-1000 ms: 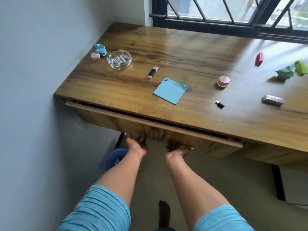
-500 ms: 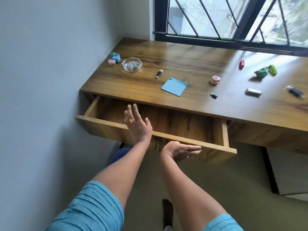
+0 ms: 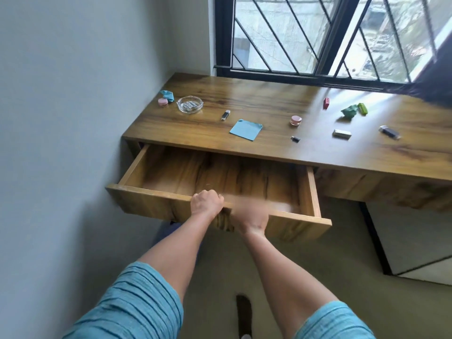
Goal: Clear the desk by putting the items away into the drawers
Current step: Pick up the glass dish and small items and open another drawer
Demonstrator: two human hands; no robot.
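Observation:
The wooden drawer (image 3: 151, 199) under the desk's left end stands pulled out, and its inside looks bare. My left hand (image 3: 206, 201) is curled over the top of the drawer's front panel. My right hand (image 3: 252, 214) is blurred at the same front edge, just right of the left; its grip cannot be made out. On the desk (image 3: 318, 152) lie a blue paper sheet (image 3: 245, 129), a glass ashtray (image 3: 189, 105), two pink jars (image 3: 162, 102) (image 3: 296, 120), a USB stick (image 3: 225, 115) and a tiny black cap (image 3: 295, 138).
Further right on the desk lie a red eraser (image 3: 326, 103), green crumpled paper (image 3: 350, 111), a green eraser (image 3: 362, 108), a white eraser (image 3: 342, 133) and a dark USB stick (image 3: 389, 132). A grey wall (image 3: 73, 118) closes the left side. A barred window (image 3: 318, 37) stands behind.
The drawer went from nearly closed to pulled far out. My left hand, open above the drawer half a second ago, now curls over its front edge; my right hand has risen to that edge.

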